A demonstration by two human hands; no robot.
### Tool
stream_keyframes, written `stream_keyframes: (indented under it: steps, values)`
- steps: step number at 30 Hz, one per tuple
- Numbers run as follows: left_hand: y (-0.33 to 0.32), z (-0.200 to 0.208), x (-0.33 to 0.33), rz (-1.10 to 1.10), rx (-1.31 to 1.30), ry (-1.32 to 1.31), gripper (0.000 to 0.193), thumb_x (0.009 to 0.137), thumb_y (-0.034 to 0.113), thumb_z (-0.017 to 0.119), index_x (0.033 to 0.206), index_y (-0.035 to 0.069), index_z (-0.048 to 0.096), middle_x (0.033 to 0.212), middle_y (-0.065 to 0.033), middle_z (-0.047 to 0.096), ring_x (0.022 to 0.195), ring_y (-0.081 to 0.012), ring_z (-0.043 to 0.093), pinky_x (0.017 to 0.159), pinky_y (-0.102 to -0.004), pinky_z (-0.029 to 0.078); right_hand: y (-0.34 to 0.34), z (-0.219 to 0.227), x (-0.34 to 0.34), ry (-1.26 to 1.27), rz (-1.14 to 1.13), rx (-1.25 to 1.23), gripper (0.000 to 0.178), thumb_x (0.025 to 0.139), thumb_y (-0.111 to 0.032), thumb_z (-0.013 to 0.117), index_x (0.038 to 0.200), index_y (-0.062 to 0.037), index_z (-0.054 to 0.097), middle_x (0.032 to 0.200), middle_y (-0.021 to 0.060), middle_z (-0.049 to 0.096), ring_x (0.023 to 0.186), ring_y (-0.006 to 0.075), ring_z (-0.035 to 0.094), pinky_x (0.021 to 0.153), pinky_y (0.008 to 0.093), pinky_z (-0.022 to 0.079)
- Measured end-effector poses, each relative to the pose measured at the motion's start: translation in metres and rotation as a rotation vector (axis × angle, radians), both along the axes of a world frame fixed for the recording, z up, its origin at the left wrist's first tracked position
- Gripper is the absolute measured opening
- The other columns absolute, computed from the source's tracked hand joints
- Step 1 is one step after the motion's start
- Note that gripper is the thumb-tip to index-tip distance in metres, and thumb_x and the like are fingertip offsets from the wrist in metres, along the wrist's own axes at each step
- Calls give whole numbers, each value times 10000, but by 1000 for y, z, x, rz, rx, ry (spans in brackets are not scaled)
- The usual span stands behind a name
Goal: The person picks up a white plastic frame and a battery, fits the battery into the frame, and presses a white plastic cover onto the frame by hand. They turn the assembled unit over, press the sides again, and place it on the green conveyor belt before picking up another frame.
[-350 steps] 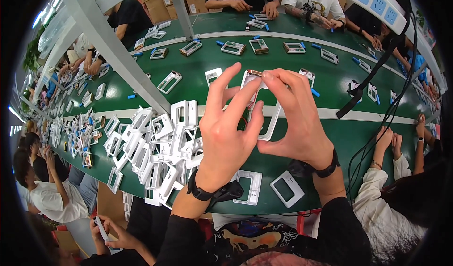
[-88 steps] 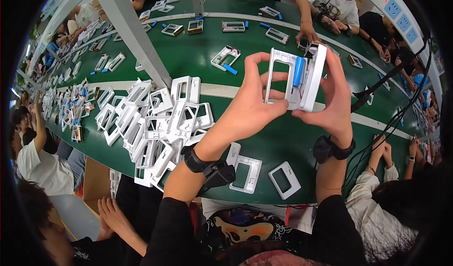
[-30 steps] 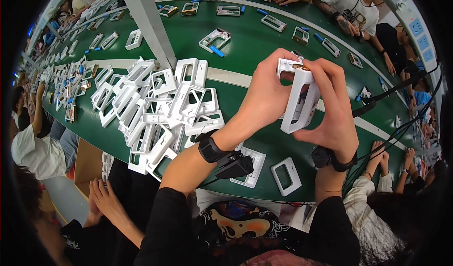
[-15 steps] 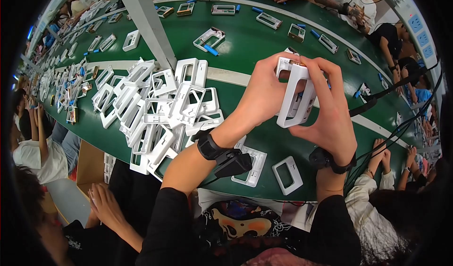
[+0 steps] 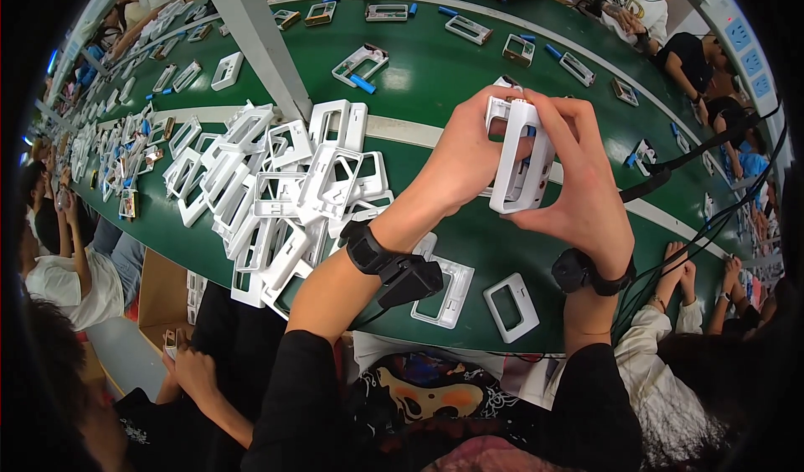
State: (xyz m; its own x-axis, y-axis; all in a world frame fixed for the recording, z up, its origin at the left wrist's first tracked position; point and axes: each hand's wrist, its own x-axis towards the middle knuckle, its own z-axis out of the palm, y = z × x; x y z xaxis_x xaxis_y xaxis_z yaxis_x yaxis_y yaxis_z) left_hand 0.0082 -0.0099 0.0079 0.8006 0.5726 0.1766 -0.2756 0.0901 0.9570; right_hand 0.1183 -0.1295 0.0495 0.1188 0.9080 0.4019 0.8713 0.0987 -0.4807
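My left hand (image 5: 465, 158) and right hand (image 5: 586, 187) both grasped a white rectangular plastic frame (image 5: 515, 158) above the green desk (image 5: 435, 61).

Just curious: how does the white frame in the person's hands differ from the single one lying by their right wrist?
The held frame stands on edge above the belt, gripped by both hands; the loose frame lies flat on the green belt, untouched. The held one looks thicker, possibly stacked parts. Both are white, rectangular, windowed plastic.

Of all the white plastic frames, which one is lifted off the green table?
The white frame gripped between the left hand and right hand. It stands upright in the air; the others lie on the green table.
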Motion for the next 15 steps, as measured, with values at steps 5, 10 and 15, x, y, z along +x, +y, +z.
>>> stream_keyframes:
  steps: [5, 10, 15]
  values:
    - [4, 0, -2, -68, -6, 13, 387, 918, 75, 604, 1295, 57, 516, 1086, -74, 630, 950, -166, 653, 725, -321, 582, 0, 1, 3, -9, 28, -3, 1060, 456, -60, 863, 1429, -87, 444, 1259, 124, 441, 1136, 307, 540, 934, 389, 490]
    - [3, 3, -3, -147, -118, 40, 373, 982, 200, 496, 1332, 69, 494, 1108, -91, 625, 952, -182, 656, 786, -343, 563, 0, 2, 6, -3, 26, -17, 1099, 447, -84, 890, 1443, -79, 425, 1258, 127, 439, 1139, 302, 538, 926, 389, 493]
    - [-5, 13, -4, -141, -401, 47, 392, 1032, 299, 359, 1277, 33, 510, 1108, -104, 627, 959, -193, 659, 783, -342, 562, 0, 2, 9, -4, 18, -29, 1109, 449, -94, 893, 1450, -81, 416, 1257, 130, 437, 1140, 315, 531, 921, 397, 496]
